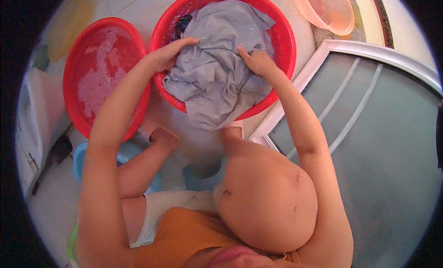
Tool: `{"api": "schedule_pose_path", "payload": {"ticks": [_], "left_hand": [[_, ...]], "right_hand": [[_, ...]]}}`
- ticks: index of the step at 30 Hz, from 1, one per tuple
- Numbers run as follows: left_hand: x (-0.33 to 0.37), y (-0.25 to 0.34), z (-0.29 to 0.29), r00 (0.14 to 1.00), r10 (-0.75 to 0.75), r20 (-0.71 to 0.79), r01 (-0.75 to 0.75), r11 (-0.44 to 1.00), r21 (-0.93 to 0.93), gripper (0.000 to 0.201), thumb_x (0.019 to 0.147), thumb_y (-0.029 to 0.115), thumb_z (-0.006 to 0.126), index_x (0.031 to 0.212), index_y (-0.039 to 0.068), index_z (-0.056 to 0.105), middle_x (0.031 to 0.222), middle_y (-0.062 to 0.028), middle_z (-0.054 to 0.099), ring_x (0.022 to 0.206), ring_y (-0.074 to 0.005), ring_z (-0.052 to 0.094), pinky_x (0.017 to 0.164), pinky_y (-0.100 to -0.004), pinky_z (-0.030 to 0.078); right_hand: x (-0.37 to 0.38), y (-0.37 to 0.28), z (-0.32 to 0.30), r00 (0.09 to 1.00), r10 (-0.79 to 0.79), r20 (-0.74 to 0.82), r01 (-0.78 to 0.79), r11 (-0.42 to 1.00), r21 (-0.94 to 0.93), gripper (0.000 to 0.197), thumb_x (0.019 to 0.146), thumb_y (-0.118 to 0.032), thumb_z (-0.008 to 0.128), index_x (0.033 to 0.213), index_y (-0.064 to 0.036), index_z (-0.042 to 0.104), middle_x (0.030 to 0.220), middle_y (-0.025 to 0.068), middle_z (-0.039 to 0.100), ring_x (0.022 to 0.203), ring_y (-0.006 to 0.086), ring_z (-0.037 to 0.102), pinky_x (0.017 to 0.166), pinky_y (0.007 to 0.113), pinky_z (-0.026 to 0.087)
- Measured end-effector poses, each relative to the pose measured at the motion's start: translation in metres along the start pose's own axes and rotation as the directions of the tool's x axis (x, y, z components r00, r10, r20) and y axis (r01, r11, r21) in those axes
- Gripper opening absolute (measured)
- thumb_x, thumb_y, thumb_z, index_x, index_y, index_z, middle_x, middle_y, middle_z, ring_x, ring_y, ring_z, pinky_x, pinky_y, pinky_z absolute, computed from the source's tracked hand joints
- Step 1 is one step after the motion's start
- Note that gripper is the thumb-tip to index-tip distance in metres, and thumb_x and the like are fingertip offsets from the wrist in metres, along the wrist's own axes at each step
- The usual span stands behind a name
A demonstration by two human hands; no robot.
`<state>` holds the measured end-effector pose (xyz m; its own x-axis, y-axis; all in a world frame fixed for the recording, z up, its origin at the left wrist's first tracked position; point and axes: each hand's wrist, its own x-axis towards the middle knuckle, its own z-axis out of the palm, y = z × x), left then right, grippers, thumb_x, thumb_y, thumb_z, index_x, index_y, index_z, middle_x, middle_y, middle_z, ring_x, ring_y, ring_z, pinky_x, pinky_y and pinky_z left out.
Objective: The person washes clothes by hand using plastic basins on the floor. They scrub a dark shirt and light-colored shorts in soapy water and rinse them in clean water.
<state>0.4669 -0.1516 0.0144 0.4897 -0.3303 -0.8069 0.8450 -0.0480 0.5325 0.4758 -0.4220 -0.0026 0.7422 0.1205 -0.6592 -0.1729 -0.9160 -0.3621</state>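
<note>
A wet, crumpled piece of grey cloth [217,60], perhaps a garment, is heaped in a round red basin [290,42] in front of me. Part of it drapes over the near rim. My left hand [173,53] grips the cloth at its left side, fingers lying over a fold. On the right, my right hand [257,62] pinches the same cloth, its thumb on top and the other fingers partly hidden. Something dark, likely fabric [183,23], shows at the basin's far left inside.
Left of it stands a second red basin [69,78] with sudsy water. A light blue basin [79,162] is beside my left leg. A peach tub [344,18] sits far right. A white-framed glass panel [383,129] fills the right side. A white fixture [44,102] is far left.
</note>
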Motion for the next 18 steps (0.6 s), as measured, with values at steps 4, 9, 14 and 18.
{"api": "schedule_pose_path", "payload": {"ticks": [4,9,14,18], "left_hand": [[0.013,-0.002,-0.005,0.999,0.016,0.042,-0.023,0.985,0.173,0.067,0.077,0.055,0.052,0.118,0.002,0.051,0.115,-0.0146,0.055,0.105,-0.0259,0.053,0.090,-0.0341,0.040],[0.013,-0.013,-0.001,0.808,0.490,-0.327,-0.113,0.673,0.731,0.079,0.078,0.064,0.042,0.102,-0.011,0.056,0.101,-0.0329,0.054,0.099,-0.0400,0.053,0.086,-0.0407,0.040],[0.005,-0.017,-0.012,0.969,0.179,-0.172,-0.136,0.962,0.237,0.059,0.081,0.049,0.051,0.112,-0.001,0.054,0.108,-0.0159,0.059,0.101,-0.0283,0.056,0.088,-0.0341,0.041],[0.006,-0.017,-0.003,0.911,0.368,-0.185,-0.402,0.893,-0.202,0.047,0.082,0.029,0.055,0.120,0.003,0.045,0.114,-0.0094,0.054,0.104,-0.0227,0.052,0.090,-0.0345,0.040]], "right_hand": [[-0.014,-0.029,-0.018,0.950,-0.204,-0.235,0.165,0.971,-0.175,0.058,0.086,-0.047,0.036,0.077,0.0035,0.064,0.081,0.0261,0.061,0.080,0.0397,0.060,0.073,0.046,0.047],[-0.016,-0.028,-0.078,0.964,-0.203,-0.174,0.172,0.969,-0.176,0.047,0.086,-0.039,0.038,0.085,0.0010,0.063,0.081,0.0247,0.061,0.079,0.0393,0.060,0.077,0.045,0.047],[0.010,-0.040,-0.075,0.930,-0.308,-0.199,0.333,0.937,0.107,0.041,0.088,-0.035,0.043,0.104,-0.0004,0.057,0.092,0.0202,0.062,0.085,0.0349,0.059,0.083,0.040,0.045],[0.035,-0.026,-0.012,0.940,-0.309,-0.147,0.154,-0.004,0.988,0.052,0.086,-0.039,0.051,0.116,0.0023,0.047,0.120,0.0106,0.049,0.107,0.0234,0.048,0.091,0.037,0.037]]}}
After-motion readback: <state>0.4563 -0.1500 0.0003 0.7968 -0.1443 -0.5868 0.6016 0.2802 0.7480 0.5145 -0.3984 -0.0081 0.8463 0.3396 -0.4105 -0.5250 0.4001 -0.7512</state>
